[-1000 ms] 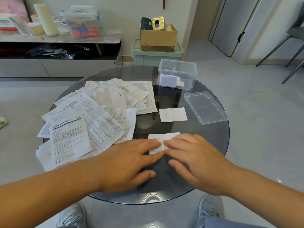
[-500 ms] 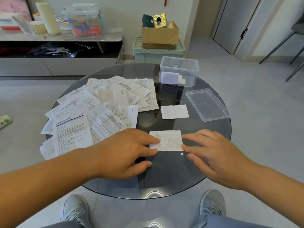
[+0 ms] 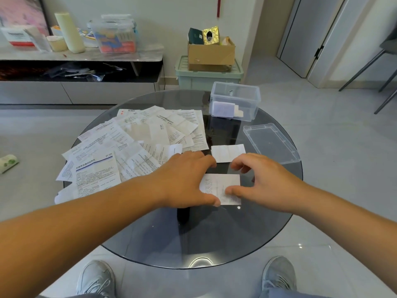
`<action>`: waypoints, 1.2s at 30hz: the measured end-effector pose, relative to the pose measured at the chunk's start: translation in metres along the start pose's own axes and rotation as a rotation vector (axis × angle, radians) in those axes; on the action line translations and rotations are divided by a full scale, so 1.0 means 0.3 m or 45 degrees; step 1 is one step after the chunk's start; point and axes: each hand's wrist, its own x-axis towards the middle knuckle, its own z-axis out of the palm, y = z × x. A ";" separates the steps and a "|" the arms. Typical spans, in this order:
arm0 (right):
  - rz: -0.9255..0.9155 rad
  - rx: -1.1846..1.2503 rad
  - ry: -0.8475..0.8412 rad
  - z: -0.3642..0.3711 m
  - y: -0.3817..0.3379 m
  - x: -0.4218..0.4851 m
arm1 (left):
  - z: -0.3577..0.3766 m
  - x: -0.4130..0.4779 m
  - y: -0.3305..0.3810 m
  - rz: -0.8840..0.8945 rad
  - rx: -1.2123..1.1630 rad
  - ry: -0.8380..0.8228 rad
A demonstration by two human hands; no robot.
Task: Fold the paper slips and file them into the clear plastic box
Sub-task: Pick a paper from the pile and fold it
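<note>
The printed slip (image 3: 221, 183) lies flat on the table (image 3: 214, 237), long axis left-right, between both grips. The left hand (image 3: 184, 179) clasps its left end, thumb on the near edge. The right hand (image 3: 264, 179) thumbs its middle; whether the curled fingers hold it is unclear. The clear plastic box (image 3: 235, 100) stands beyond, nearer the right.

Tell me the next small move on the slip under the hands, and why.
Probably fold the printed slip in half. It lies flat on the glass table, with the left hand at its left edge and the thumb of the right hand on it; the clear box stands open.
</note>
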 end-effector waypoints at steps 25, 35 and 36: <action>0.053 0.017 -0.292 -0.017 -0.045 0.074 | -0.025 0.044 -0.020 -0.055 -0.267 -0.115; 0.121 0.184 0.207 -0.139 0.032 0.212 | -0.102 0.199 -0.045 -0.326 -0.642 0.358; 0.130 0.148 0.211 -0.133 0.039 0.228 | -0.091 0.214 -0.046 -0.333 -0.612 0.349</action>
